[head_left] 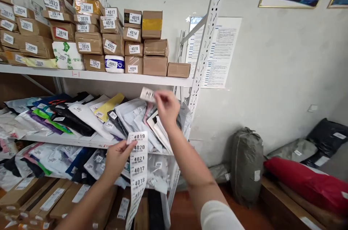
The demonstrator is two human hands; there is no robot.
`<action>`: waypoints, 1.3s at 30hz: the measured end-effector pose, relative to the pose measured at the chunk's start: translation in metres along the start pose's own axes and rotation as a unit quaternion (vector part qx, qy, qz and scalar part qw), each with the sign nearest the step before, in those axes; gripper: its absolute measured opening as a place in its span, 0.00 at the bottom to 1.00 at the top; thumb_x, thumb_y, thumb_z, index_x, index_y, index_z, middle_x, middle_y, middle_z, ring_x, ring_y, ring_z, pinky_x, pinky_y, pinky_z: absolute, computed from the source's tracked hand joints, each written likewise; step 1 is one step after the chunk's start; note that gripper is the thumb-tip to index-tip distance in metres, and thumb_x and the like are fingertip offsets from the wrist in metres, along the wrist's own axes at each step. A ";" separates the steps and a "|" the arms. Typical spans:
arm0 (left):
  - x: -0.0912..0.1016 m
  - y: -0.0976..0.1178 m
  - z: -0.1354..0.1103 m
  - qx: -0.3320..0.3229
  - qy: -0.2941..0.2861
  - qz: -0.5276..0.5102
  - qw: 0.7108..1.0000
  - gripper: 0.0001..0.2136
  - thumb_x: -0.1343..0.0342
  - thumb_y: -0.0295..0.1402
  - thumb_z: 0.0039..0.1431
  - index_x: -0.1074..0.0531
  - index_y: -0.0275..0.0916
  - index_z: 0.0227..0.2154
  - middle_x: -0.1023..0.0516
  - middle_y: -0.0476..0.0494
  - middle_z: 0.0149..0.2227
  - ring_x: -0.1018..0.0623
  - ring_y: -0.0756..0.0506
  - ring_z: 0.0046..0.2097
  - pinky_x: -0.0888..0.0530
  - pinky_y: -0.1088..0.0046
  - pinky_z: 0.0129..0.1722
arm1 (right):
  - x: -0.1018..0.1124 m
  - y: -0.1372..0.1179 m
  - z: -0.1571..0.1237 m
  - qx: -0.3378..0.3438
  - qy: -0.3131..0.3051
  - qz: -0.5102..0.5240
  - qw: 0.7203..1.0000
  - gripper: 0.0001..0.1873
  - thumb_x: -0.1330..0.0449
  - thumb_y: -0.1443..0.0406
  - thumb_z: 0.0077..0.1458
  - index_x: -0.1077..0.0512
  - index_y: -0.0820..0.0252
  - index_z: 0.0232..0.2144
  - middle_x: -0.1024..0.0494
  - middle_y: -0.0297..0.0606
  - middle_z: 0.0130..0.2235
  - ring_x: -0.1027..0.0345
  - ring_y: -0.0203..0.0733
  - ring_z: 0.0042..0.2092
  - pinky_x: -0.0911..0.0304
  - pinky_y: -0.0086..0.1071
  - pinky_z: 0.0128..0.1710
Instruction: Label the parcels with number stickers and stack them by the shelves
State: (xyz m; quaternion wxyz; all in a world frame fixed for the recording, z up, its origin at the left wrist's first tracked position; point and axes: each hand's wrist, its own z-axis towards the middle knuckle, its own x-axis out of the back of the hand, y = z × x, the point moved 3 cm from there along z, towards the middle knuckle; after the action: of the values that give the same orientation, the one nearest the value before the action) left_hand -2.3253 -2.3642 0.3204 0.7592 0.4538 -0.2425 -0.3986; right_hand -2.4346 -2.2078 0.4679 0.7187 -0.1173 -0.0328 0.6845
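Observation:
My left hand (117,157) pinches the top of a long strip of white number labels (139,170), which hangs down with 4019 uppermost and 4020, 4021, 4017 and 4018 below. Higher up and to the right, my right hand (168,108) grips a single label (147,94) between thumb and fingers; its number begins 401, and the last digit is hard to read. That label is apart from the strip, in front of the gap under the upper shelf (152,79). Behind my right hand lie white mailing bags (133,112) on the middle shelf.
Brown boxes (89,43) with number labels stand stacked on the upper shelf. A perforated metal post (202,41) edges the rack at right. Larger boxes (51,201) fill the bottom. On the right are a grey wrapped bundle (247,166) and a red package (307,183).

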 end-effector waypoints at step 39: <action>-0.153 0.067 0.303 -0.375 0.196 0.185 0.887 0.14 0.48 0.42 0.64 0.26 0.38 0.29 0.36 0.36 0.62 0.38 0.36 0.63 0.62 0.42 0.65 | 0.037 0.244 0.196 -0.167 -0.200 -0.278 0.924 0.52 0.28 0.41 0.23 0.40 0.59 0.47 0.32 0.45 0.45 0.34 0.52 0.42 0.33 0.43 0.38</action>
State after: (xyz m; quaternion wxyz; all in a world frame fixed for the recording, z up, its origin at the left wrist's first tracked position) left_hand -2.6070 -2.3695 0.5209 0.9648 0.1511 -0.0008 -0.2155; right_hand -2.7111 -2.1382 0.6020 0.8289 -0.0822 -0.3210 0.4507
